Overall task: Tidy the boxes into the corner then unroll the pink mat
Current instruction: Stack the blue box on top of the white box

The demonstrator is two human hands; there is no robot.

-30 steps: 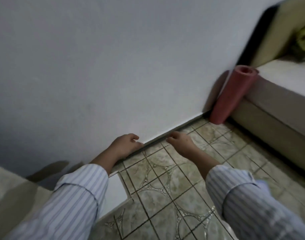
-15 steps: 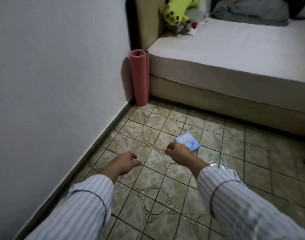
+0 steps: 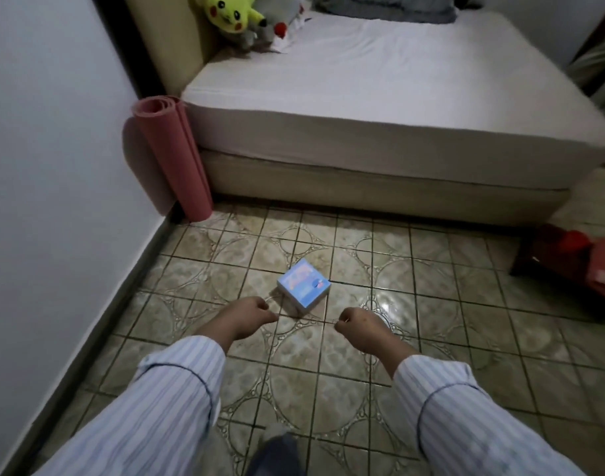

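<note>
A small light-blue box [image 3: 303,286] lies on the tiled floor in the middle of the view. Just short of it, my left hand [image 3: 247,314] and my right hand [image 3: 361,326] hover with fingers curled in, each empty and apart from the box. The rolled pink mat [image 3: 173,156] stands upright in the corner, between the white wall and the bed. Striped sleeves cover both of my forearms.
A bed [image 3: 345,108] with a white sheet fills the far side; a yellow plush toy [image 3: 230,12] sits at its head. A dark red object [image 3: 568,266] lies on the floor at the right. The white wall [image 3: 53,166] runs along the left.
My view has swung from the wall and skirting to the right, onto the open floor and bed. The blue box has come into view, and both hands now hover near it.
</note>
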